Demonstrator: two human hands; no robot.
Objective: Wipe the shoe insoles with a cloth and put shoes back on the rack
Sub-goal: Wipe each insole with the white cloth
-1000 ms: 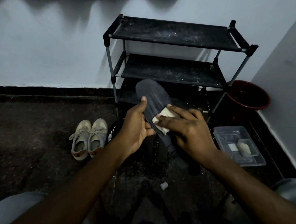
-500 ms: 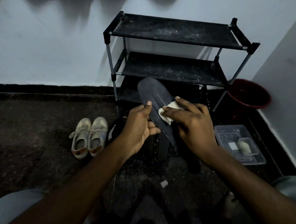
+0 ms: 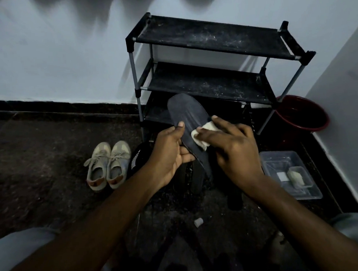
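**Item:** insole [image 3: 188,113], dark, 1 pc.
**Loc.:** held up off the floor in front of the rack [image 3: 209,38], toe end pointing up & away, over the lowest shelf.

**Left hand** [image 3: 171,155]: gripped the insole at its left edge, thumb on the top face, fingers curled beneath.
**Right hand** [image 3: 232,150]: pinched the cloth [image 3: 203,133] (small, white, wadded) betw. thumb & fingers and pressed it on the insole's mid section.

**Status (est.):** wipe step was in hand, not finished. The cloth sat mid-length, and how much of the face was already clean could not be told in the dim light.

**Outstanding (est.):**
- Refit the insole.
- Any other insoles.
- All re-racking. No shoe showed on the 2 upper shelves; the lowest was partly hidden.

**On floor:**
- Beige pair [image 3: 109,165], side by side, left of the rack.
- Black shoe [image 3: 137,161] just beside the left wrist, partly hidden.
- Dark shapes under the hands, prob. shoes, too dim to tell.

**Misc.:**
- Red bucket [image 3: 301,114] right of the rack.
- Clear tub [image 3: 277,160] near the right forearm, holding small pale bits.
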